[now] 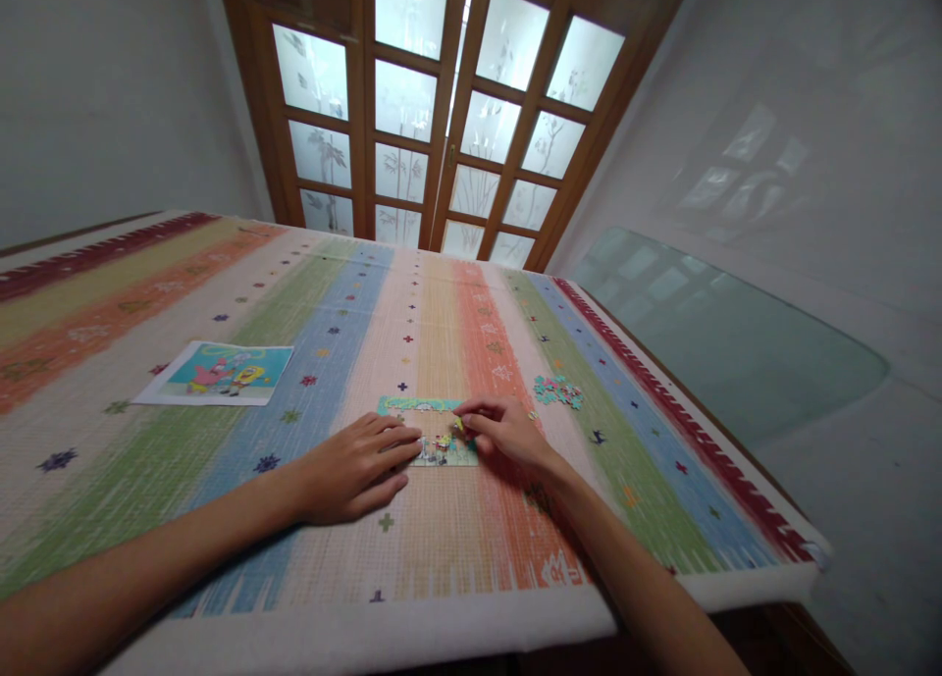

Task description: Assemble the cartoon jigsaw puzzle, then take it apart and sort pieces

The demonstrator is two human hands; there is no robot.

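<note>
- The head view looks forward and down from the near edge of the table [515,598], with a wide angle that bends the edges.
- It faces a glazed wooden door [434,117] beyond the table's far edge.
- The left hand [353,470] and right hand [507,431] lie close, low in the middle.

My left hand [357,465] lies flat, fingers spread, with its fingertips on the lower left edge of the partly built jigsaw puzzle [431,404] on the striped tablecloth [442,548]. My right hand [500,429] is at the puzzle's right edge, thumb and forefinger pinched on what looks like a small puzzle piece [457,423], though it is too small to be sure. A heap of loose pieces [557,390] sits just right of that hand, the cartoon reference picture [221,373] lies well apart to the left, and a wooden door with frosted panes [456,117] stands behind the table.
</note>
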